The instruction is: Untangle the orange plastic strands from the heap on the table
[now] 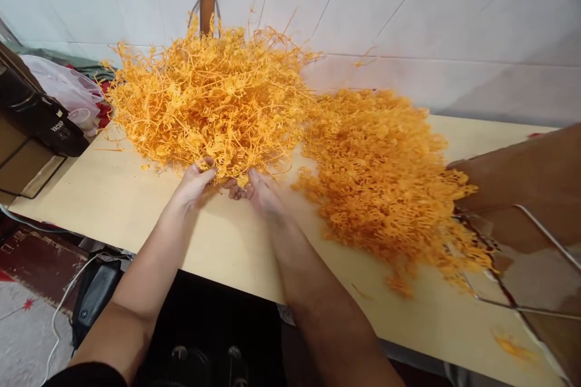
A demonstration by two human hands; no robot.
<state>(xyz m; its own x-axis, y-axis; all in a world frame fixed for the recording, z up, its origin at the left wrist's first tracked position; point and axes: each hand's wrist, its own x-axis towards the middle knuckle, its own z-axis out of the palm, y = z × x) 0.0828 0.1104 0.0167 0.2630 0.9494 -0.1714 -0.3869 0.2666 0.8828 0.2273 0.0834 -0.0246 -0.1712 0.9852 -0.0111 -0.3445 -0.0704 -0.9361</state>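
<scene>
A big loose heap of thin, branching orange sprigs [213, 103], perhaps plastic flower parts, covers the back left of the table. At its front edge my left hand [195, 184] is closed on some sprigs, thumb on top, with part of the fingers hidden. Close by on the right, my right hand [263, 193] has its fingers curled around the sprigs too, and an orange piece shows by the thumb. To the right of both hands lies a second, denser pile of orange sprigs [376, 175], blurred in places.
The pale yellow table [227, 242] backs onto a white tiled wall [385, 6]. A brown box with a wire frame [526, 187] stands at right. On the left are a black vacuum device [45, 112] and a plastic bag [63, 81]. A wooden post [207, 6] rises behind the heap.
</scene>
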